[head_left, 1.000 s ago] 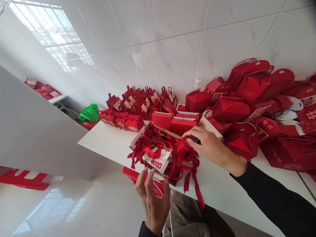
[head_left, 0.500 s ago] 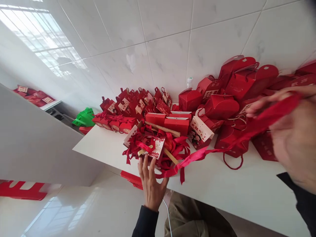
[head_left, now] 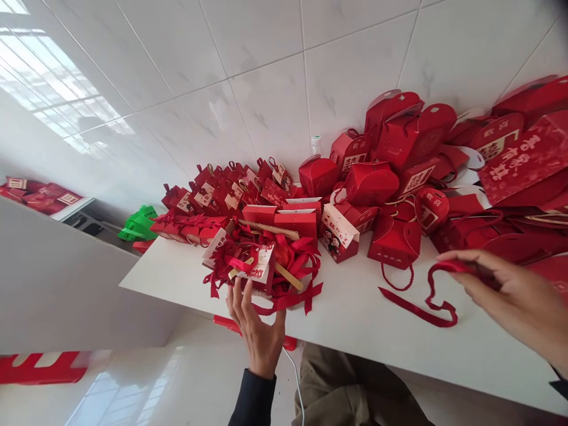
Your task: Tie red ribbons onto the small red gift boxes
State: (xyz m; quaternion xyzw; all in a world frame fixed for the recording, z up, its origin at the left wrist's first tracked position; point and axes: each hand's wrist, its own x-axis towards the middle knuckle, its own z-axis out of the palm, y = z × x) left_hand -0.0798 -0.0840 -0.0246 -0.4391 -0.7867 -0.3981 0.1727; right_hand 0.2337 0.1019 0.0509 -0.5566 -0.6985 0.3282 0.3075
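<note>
Right hand (head_left: 510,296), near right: fingertips pinched narrow on the end of a glossy red ribbon (head_left: 417,312). Flat strip trails curled over smooth white table (head_left: 346,331).
Left hand (head_left: 258,331), near centre: fingers spread wide, tips touching cardboard tray (head_left: 217,244) of tangled ribbons.
Folded red paper gift boxes (head_left: 394,177) heaped far right against glazed wall tiles.

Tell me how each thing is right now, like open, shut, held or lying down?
left hand, open, fingertips touching the ribbon box's near edge.
right hand, pinching one ribbon end.
red ribbon, one end held, rest lying curled on the table.
ribbon box, open, heaped with tangled ribbons and tags.
small tagged boxes, shut, standing in rows by the wall.
big red boxes, piled loosely, several flaps up.
</note>
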